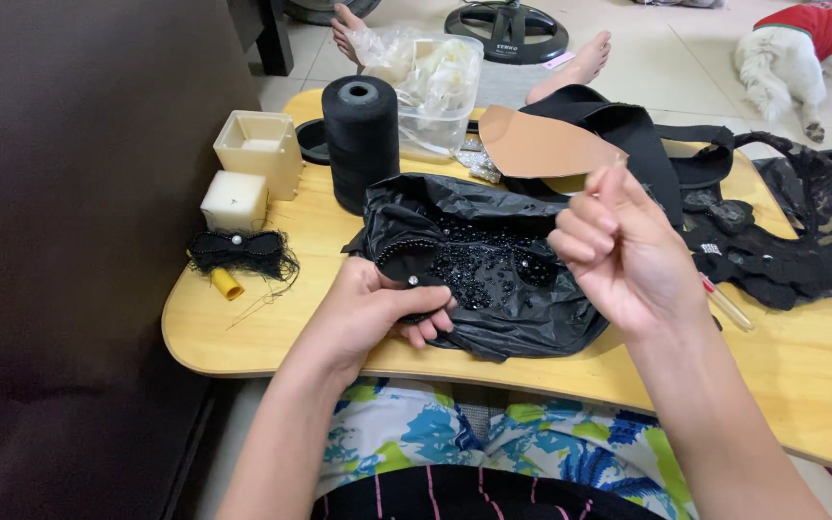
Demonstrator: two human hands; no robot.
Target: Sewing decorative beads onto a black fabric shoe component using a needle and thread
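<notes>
The left hand (373, 308) pinches a small black beaded piece (408, 260) over the black bag of beads (493, 265), keeping beads within reach. The right hand (618, 250), raised right of the bag, fingers closed as if pinching; what it grips I cannot tell.

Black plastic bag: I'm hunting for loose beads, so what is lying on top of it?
On the black plastic bag lie small black beads. The left hand covers its near edge.
</notes>
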